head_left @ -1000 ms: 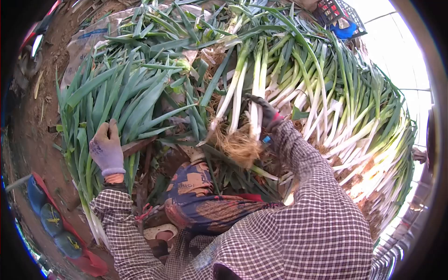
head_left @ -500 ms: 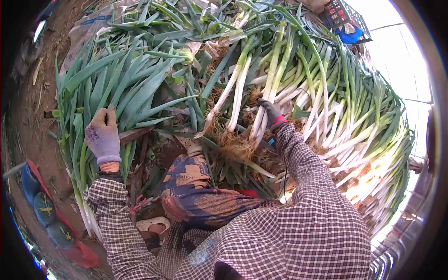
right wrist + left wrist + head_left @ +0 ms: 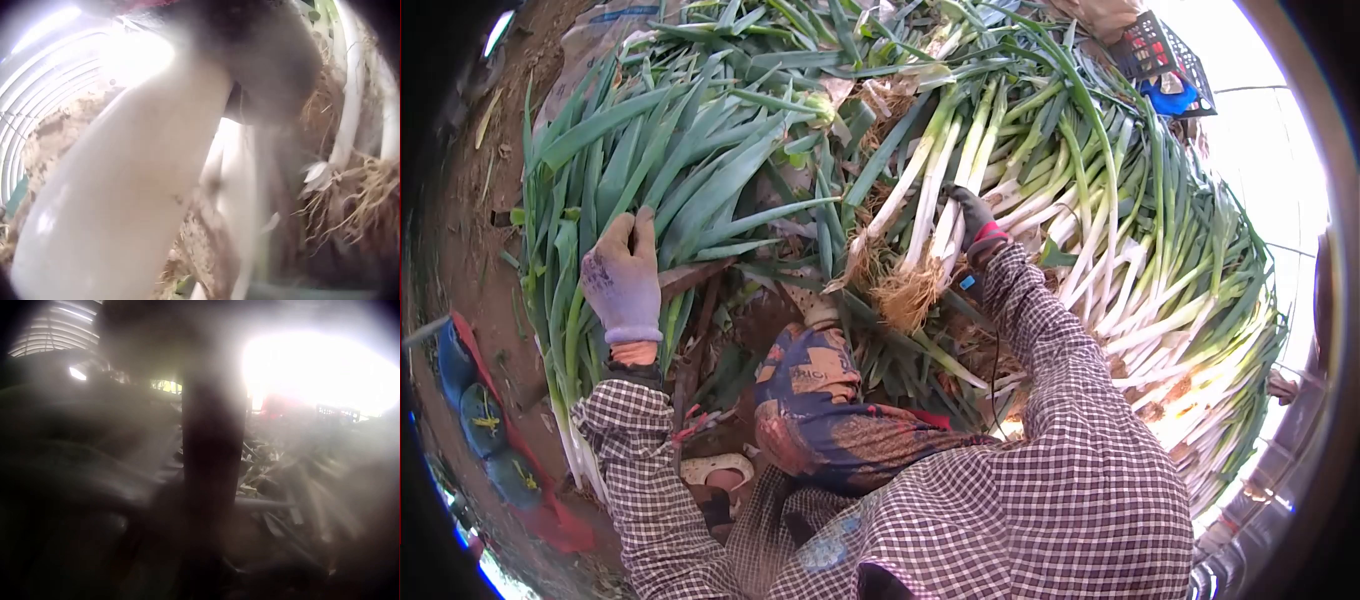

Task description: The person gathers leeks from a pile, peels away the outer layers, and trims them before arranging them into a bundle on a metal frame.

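In the head view my gloved right hand (image 3: 972, 215) grips long white green onion stalks (image 3: 953, 225), with their shaggy roots (image 3: 908, 295) hanging below the hand. Beside these, on the left, lean more rooted white stalks (image 3: 897, 200). The right wrist view has a thick white stem (image 3: 125, 181) close up, beneath the dark glove. My left hand (image 3: 622, 283), in a purple-stained glove, holds a bundle of green onions with broad green leaves (image 3: 685, 175); its palm side is hidden. The left wrist view is blurred, with a dark upright shape (image 3: 212, 456) across its middle.
A large pile of green onions (image 3: 1140, 260) spreads along the right. Behind it stands a black crate (image 3: 1165, 65) with something blue. Cut leaves lie around my patterned trouser leg (image 3: 810, 380). Dark rounded objects on red material (image 3: 485, 430) lie at lower left.
My right hand has shifted its stalks leftward, closer to the ones leaning beside them, and their roots have risen a little. The left hand keeps its place on the bundle. The head view has shifted slightly.
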Motion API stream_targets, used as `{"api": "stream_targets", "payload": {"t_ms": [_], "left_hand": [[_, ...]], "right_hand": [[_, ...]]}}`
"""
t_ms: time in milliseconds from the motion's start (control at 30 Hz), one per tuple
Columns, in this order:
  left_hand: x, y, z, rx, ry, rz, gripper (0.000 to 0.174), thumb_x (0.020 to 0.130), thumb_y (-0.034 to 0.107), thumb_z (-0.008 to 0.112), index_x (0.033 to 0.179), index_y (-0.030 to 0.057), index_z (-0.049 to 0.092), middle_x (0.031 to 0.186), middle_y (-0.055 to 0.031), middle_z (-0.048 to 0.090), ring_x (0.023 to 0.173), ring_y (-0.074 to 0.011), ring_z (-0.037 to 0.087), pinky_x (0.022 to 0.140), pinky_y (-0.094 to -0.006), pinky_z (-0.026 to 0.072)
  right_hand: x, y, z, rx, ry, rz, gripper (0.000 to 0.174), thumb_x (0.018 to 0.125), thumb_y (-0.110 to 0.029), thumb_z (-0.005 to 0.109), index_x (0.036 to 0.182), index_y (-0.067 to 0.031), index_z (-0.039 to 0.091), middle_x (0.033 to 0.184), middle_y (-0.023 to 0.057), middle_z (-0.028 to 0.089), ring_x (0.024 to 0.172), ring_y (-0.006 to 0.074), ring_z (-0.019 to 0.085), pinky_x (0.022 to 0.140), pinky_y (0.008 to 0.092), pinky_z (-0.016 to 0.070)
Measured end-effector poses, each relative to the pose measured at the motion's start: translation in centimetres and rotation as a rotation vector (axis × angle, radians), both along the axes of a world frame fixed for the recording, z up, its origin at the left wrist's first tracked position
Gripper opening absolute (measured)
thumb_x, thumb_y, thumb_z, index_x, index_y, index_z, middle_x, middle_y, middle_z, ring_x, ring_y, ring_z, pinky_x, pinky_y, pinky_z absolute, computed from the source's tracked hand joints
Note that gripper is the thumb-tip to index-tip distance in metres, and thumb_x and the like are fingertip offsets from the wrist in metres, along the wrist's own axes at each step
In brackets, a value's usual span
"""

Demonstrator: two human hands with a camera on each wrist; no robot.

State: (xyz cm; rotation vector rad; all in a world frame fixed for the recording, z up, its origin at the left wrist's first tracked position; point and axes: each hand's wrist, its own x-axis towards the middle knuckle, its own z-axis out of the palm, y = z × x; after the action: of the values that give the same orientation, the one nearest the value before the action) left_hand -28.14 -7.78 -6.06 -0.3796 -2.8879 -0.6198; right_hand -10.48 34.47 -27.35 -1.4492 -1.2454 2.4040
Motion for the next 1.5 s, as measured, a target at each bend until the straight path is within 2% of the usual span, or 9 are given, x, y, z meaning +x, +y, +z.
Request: {"api": "stream_targets", "payload": {"t_ms": [200, 367, 600, 700, 767, 833, 1067, 1200, 1500], "left_hand": [[0.1, 0.0, -0.1, 0.026, 0.015, 0.007, 0.035, 0.093, 0.029, 0.06, 0.075, 0.0004, 0.054, 0.063, -0.0181, 0.047, 0.055, -0.0346, 0.041, 0.054, -0.0401, 0.0367], [0.1, 0.1, 0.2, 0.005, -0.006, 0.011, 0.034, 0.093, 0.031, 0.059, 0.076, 0.0017, 0.056, 0.063, -0.0178, 0.048, 0.056, -0.0356, 0.043, 0.054, -0.0395, 0.0372], [0.4, 0.6, 0.7, -0.015, -0.02, 0.07, 0.033, 0.091, 0.032, 0.061, 0.074, 0.004, 0.061, 0.071, -0.0176, 0.061, 0.066, -0.0395, 0.058, 0.058, -0.0449, 0.0433], [0.2, 0.1, 0.2, -0.026, -0.02, 0.062, 0.035, 0.092, 0.035, 0.059, 0.076, 0.0048, 0.06, 0.068, -0.0174, 0.056, 0.064, -0.0392, 0.054, 0.058, -0.0437, 0.0407], [0.1, 0.2, 0.0, -0.049, 0.008, 0.055, 0.035, 0.092, 0.036, 0.058, 0.075, 0.0048, 0.06, 0.071, -0.0179, 0.058, 0.067, -0.0402, 0.056, 0.059, -0.0451, 0.0412], [0.4, 0.0, -0.2, -0.074, 0.03, 0.049, 0.036, 0.092, 0.036, 0.057, 0.075, 0.0047, 0.059, 0.072, -0.0184, 0.059, 0.068, -0.0409, 0.057, 0.059, -0.0464, 0.0416], [0.2, -0.1, -0.5, -0.083, 0.047, 0.062, 0.036, 0.092, 0.035, 0.059, 0.073, 0.0043, 0.058, 0.072, -0.0193, 0.059, 0.069, -0.0417, 0.058, 0.058, -0.0469, 0.0418], [0.1, 0.0, 0.0, -0.078, 0.006, 0.05, 0.037, 0.091, 0.036, 0.058, 0.07, 0.0065, 0.058, 0.07, -0.0177, 0.061, 0.069, -0.0405, 0.06, 0.058, -0.0485, 0.0433], [0.0, 0.3, 0.2, 0.001, -0.01, 0.028, 0.035, 0.09, 0.028, 0.063, 0.067, 0.0038, 0.052, 0.06, -0.0166, 0.051, 0.056, -0.0379, 0.051, 0.051, -0.0444, 0.0358]], "right_hand": [[-2.7, -1.9, 1.7, -0.27, -0.029, 0.024, 0.026, 0.093, -0.019, 0.057, 0.112, -0.0006, 0.058, 0.089, 0.0133, 0.068, 0.081, 0.0285, 0.068, 0.074, 0.0438, 0.0583], [-6.5, -4.9, -1.0, -0.076, -0.255, 0.213, 0.031, 0.089, -0.03, 0.063, 0.109, -0.0064, 0.059, 0.088, 0.011, 0.066, 0.074, 0.0263, 0.064, 0.074, 0.0416, 0.0565], [-7.9, -6.6, 0.2, -0.196, -0.489, 0.065, 0.027, 0.089, -0.029, 0.062, 0.106, -0.0081, 0.06, 0.089, 0.013, 0.066, 0.079, 0.0285, 0.064, 0.081, 0.0426, 0.0544], [-2.4, -3.6, -0.9, -0.523, 0.172, -0.037, 0.022, 0.091, -0.024, 0.059, 0.102, -0.0049, 0.059, 0.09, 0.0144, 0.066, 0.082, 0.0328, 0.065, 0.082, 0.0454, 0.0547], [-0.5, -2.5, 3.7, -0.497, 0.094, 0.035, 0.02, 0.09, -0.019, 0.06, 0.101, -0.0017, 0.058, 0.089, 0.0143, 0.066, 0.079, 0.0308, 0.066, 0.077, 0.0425, 0.0579], [0.5, -1.1, 1.6, -0.32, -0.013, -0.072, 0.018, 0.087, -0.01, 0.063, 0.102, -0.0007, 0.059, 0.087, 0.0137, 0.068, 0.08, 0.0279, 0.068, 0.075, 0.0397, 0.0599], [-3.4, -3.3, 1.2, -0.244, 0.067, 0.025, 0.018, 0.088, -0.019, 0.062, 0.098, -0.0038, 0.062, 0.08, 0.0085, 0.067, 0.067, 0.0231, 0.065, 0.065, 0.0384, 0.0572], [-9.8, -4.4, -3.9, -0.218, -0.264, 0.093, 0.027, 0.081, -0.031, 0.069, 0.096, -0.0099, 0.061, 0.084, 0.0122, 0.065, 0.07, 0.0301, 0.062, 0.07, 0.0484, 0.0539], [-16.7, -7.2, -8.5, 0.17, -0.326, -0.028, 0.038, 0.08, -0.027, 0.073, 0.104, -0.0011, 0.058, 0.086, 0.0129, 0.065, 0.078, 0.0294, 0.062, 0.081, 0.0426, 0.0527]]}}
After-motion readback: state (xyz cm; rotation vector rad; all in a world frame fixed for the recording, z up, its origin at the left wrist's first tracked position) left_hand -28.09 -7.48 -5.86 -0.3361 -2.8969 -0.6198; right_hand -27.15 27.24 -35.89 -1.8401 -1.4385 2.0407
